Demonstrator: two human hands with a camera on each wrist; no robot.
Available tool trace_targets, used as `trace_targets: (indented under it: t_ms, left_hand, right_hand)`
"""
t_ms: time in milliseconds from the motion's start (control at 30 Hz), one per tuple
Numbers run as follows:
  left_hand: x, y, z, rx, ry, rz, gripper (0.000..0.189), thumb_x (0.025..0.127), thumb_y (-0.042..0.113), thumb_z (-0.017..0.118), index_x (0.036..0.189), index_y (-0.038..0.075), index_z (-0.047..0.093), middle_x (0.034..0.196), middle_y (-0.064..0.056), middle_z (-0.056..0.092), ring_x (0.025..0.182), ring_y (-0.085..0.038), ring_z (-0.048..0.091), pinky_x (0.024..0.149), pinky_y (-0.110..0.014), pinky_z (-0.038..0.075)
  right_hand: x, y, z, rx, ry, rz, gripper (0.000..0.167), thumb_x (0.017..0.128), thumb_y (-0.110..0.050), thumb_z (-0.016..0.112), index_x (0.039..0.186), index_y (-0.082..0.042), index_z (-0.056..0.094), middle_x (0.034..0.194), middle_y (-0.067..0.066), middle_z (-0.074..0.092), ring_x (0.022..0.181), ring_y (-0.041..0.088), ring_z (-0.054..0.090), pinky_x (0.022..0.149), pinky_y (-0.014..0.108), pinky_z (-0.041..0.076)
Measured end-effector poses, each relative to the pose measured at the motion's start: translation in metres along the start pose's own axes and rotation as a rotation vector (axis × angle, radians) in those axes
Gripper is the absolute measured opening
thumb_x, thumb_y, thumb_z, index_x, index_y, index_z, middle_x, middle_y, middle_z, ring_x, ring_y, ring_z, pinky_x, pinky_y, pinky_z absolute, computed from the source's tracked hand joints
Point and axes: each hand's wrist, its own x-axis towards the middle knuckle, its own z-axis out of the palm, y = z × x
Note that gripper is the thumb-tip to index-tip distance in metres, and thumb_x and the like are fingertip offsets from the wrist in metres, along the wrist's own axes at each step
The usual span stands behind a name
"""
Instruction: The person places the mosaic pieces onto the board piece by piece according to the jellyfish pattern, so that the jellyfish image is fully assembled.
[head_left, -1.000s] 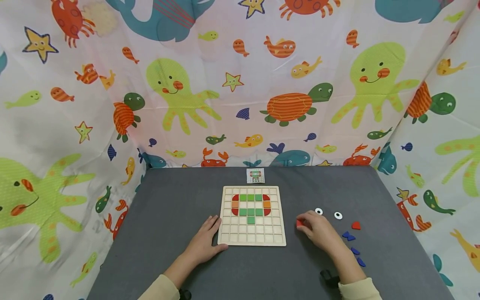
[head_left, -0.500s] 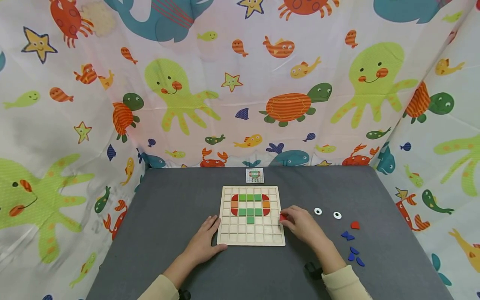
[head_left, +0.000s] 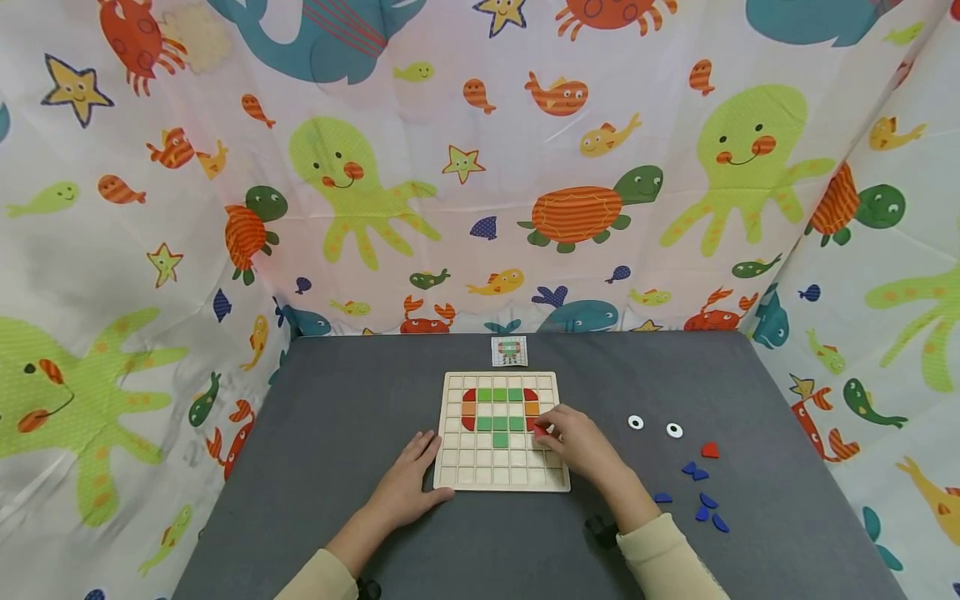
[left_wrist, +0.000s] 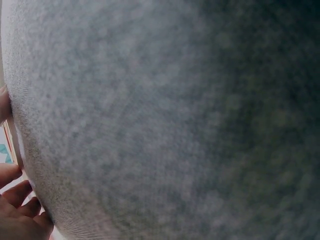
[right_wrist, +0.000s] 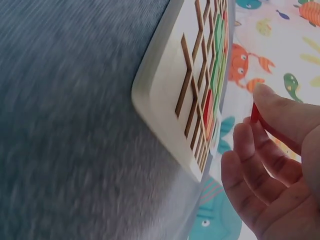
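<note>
A square wooden grid board [head_left: 480, 477] lies on the grey table. Red, orange and green tiles fill some of its cells, forming a blocky figure with a green tile [head_left: 500, 439] at its lower middle. My left hand [head_left: 405, 479] rests along the board's left edge, fingers extended, thumb spread toward the near corner. Over the board's right side, my right hand [head_left: 583, 446] pinches a small red piece [right_wrist: 255, 112] between thumb and fingertips, just below the red and orange column. Fingers cover most of that piece, so its shape is hidden.
Behind the board lies a small picture card [head_left: 509, 351]. To the right are two white rings with dark centres [head_left: 636, 422], a red piece [head_left: 710, 450], a blue bow-like pair [head_left: 695, 471] and several other blue pieces [head_left: 708, 501]. A sea-animal cloth [head_left: 480, 192] hangs behind the table.
My right hand has moved left with the red piece, from beside the board to above its right side. Blue pieces formerly behind the forearm now show. My left hand has stayed put.
</note>
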Motion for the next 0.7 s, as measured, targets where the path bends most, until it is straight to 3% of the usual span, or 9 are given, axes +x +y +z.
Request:
trace_targets:
  t_ms: [300,700]
  left_hand:
    - [0.000,0.000,0.000,0.015,0.008,0.014,0.095,0.084,0.053,0.078,0.157,0.008,0.037,0.164,-0.013,0.032,0.154,-0.035,0.024,0.114,-0.057,0.036]
    - [0.001,0.000,0.001,0.022,-0.002,-0.003,0.096,0.084,0.054,0.078,0.158,0.009,0.036,0.165,-0.012,0.031,0.154,-0.033,0.022,0.114,-0.055,0.037]
  right_hand:
    - [0.010,-0.004,0.017,-0.029,-0.014,-0.021,0.018,0.086,-0.017,0.081,0.102,-0.011,0.076,0.092,0.001,0.067,0.076,0.013,0.060,0.068,0.032,0.052]
    - [0.017,-0.009,0.032,-0.060,-0.066,0.013,0.016,0.086,-0.018,0.081,0.101,-0.013,0.078,0.093,0.000,0.068,0.076,0.012,0.059,0.070,0.035,0.051]
